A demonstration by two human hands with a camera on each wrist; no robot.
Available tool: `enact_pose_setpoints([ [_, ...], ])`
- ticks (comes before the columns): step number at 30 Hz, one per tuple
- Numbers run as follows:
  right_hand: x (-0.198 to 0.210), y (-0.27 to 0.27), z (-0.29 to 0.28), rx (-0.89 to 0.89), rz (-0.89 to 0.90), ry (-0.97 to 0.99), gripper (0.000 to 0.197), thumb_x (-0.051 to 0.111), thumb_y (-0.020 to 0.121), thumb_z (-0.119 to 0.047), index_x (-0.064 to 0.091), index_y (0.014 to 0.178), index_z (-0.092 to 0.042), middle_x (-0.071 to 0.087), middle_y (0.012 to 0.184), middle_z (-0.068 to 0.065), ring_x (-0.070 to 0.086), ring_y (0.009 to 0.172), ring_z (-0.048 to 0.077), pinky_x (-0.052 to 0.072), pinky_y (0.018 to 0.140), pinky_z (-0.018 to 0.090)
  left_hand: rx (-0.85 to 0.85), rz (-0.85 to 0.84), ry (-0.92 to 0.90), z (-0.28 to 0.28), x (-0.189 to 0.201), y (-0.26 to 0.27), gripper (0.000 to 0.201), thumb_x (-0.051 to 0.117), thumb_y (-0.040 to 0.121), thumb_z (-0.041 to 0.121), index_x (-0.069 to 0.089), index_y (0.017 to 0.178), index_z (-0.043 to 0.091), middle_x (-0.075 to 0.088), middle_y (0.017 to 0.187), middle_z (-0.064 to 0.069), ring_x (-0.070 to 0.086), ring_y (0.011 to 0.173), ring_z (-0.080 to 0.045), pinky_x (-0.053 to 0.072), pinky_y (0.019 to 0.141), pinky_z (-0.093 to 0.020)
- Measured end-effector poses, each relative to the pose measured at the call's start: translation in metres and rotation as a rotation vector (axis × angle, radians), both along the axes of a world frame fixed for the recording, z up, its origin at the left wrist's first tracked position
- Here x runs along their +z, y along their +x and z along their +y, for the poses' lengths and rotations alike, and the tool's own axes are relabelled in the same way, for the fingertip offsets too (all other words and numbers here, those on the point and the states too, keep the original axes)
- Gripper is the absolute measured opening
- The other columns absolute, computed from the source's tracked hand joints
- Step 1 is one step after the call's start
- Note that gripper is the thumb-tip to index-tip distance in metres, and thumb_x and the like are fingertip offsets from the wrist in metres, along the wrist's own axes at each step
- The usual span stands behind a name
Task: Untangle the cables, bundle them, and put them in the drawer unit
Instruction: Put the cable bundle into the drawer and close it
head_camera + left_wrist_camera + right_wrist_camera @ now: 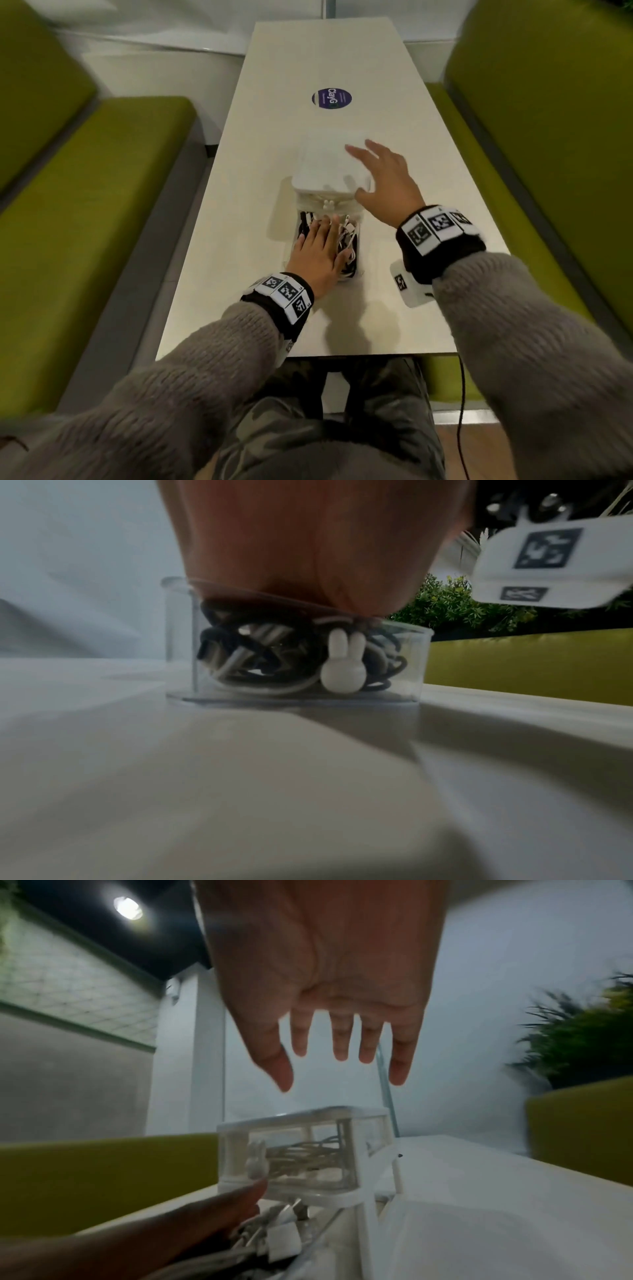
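Left wrist view alone shows drawer (404, 664) knob, seemingly rabbit-shaped (342, 666).

R hand (329, 988) splayed above clear drawer unit (301, 1153), cables (301, 1153) inside

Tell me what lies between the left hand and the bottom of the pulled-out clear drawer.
Bundled black and white cables fill that gap in the left wrist view; the flat left hand presses on them inside the clear plastic drawer.

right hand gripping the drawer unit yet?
No. In the right wrist view the right hand hangs above the drawer unit with fingers spread and straight, clear of its top.
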State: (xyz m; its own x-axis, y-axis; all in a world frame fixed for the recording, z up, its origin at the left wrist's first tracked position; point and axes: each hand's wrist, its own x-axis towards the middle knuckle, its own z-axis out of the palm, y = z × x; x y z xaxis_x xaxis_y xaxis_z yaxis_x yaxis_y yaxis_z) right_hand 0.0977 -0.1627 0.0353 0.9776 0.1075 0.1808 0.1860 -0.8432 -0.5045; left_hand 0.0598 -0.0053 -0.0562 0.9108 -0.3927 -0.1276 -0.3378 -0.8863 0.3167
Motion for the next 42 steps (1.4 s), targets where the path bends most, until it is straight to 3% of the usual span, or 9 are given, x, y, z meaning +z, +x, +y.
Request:
enact_pose_setpoints([
  [3, -0.003, 0.017, 0.015, 0.072, 0.205, -0.269, 0.059, 0.054, 0.092, -0.024, 0.033, 0.147, -0.032, 0.023, 0.157, 0.004, 0.021, 0.143, 0.025, 0.029, 0.110, 0.047, 0.005, 0.024, 0.023, -0.002, 0.003, 0.002, 0.060, 0.021, 0.101, 0.037, -0.008, 0.149, 0.016, -0.007, 0.158, -0.004, -0.008, 0.146, -0.020, 0.002, 0.118, -0.040],
  [9, -0.015, 0.013, 0.009, 0.132, 0.190, -0.245, 0.056, 0.050, 0.090, -0.009, 0.041, 0.143, -0.025, 0.032, 0.150, 0.008, 0.029, 0.137, 0.027, 0.036, 0.107, 0.044, 0.052, 0.063, 0.094, -0.011, 0.009, 0.014, 0.059, 0.022, 0.100, 0.032, -0.004, 0.149, 0.011, -0.003, 0.158, -0.007, -0.005, 0.146, -0.023, 0.004, 0.117, -0.042],
  [13, -0.020, 0.013, 0.003, 0.167, 0.222, -0.199, 0.070, 0.047, 0.088, 0.003, 0.032, 0.147, -0.031, 0.021, 0.158, 0.003, 0.018, 0.144, 0.022, 0.028, 0.114, 0.042, 0.093, 0.054, 0.113, -0.022, 0.012, 0.026, 0.059, 0.023, 0.099, 0.032, 0.000, 0.149, 0.010, -0.001, 0.158, -0.008, -0.003, 0.145, -0.026, 0.004, 0.118, -0.044],
  [16, -0.025, 0.011, -0.002, 0.194, 0.243, -0.275, 0.078, 0.054, 0.088, -0.001, 0.021, 0.151, -0.034, 0.009, 0.161, -0.002, 0.005, 0.148, 0.018, 0.032, 0.111, 0.043, 0.100, 0.056, 0.094, -0.023, 0.009, 0.029, 0.060, 0.024, 0.099, 0.033, 0.000, 0.149, 0.011, -0.001, 0.158, -0.008, -0.004, 0.145, -0.025, 0.002, 0.118, -0.043],
  [20, -0.040, 0.008, 0.001, 0.109, 0.043, -0.307, 0.069, 0.065, 0.086, -0.014, 0.033, 0.145, -0.030, 0.025, 0.155, 0.001, 0.020, 0.141, 0.023, 0.048, 0.094, 0.046, 0.053, 0.044, 0.038, -0.014, 0.009, 0.032, 0.058, 0.031, 0.099, 0.033, 0.009, 0.149, 0.013, 0.009, 0.157, -0.006, 0.002, 0.145, -0.024, 0.005, 0.116, -0.044],
  [24, -0.057, 0.007, 0.010, 0.054, -0.083, -0.302, 0.069, 0.073, 0.078, -0.015, 0.043, 0.140, -0.022, 0.040, 0.144, 0.010, 0.034, 0.131, 0.030, 0.053, 0.081, 0.049, 0.030, 0.031, 0.045, -0.010, 0.010, 0.029, 0.058, 0.031, 0.099, 0.031, 0.008, 0.149, 0.014, 0.007, 0.158, -0.005, 0.001, 0.146, -0.022, 0.005, 0.117, -0.044],
  [31, -0.058, 0.008, 0.006, 0.040, -0.087, -0.197, 0.049, 0.056, 0.093, -0.027, 0.043, 0.141, -0.028, 0.037, 0.146, 0.003, 0.029, 0.135, 0.024, 0.048, 0.088, 0.048, 0.030, 0.034, 0.040, -0.010, 0.007, 0.028, 0.057, 0.029, 0.099, 0.031, 0.009, 0.149, 0.013, 0.008, 0.157, -0.007, 0.000, 0.146, -0.023, 0.004, 0.117, -0.044],
  [34, -0.060, 0.007, 0.009, 0.021, -0.107, -0.196, 0.059, 0.066, 0.085, -0.013, 0.045, 0.139, -0.025, 0.039, 0.146, 0.006, 0.031, 0.135, 0.027, 0.051, 0.082, 0.047, 0.030, 0.041, 0.026, -0.010, 0.009, 0.029, 0.058, 0.030, 0.099, 0.031, 0.008, 0.149, 0.013, 0.008, 0.157, -0.006, 0.000, 0.146, -0.023, 0.004, 0.117, -0.044],
  [42, -0.062, 0.004, 0.013, 0.005, -0.138, -0.338, 0.073, 0.078, 0.073, -0.017, 0.045, 0.138, -0.024, 0.041, 0.144, 0.007, 0.036, 0.132, 0.028, 0.043, 0.087, 0.047, 0.003, 0.034, 0.003, -0.006, 0.006, 0.032, 0.056, 0.031, 0.098, 0.032, 0.014, 0.148, 0.012, 0.012, 0.157, -0.006, 0.003, 0.145, -0.023, 0.006, 0.117, -0.045],
])
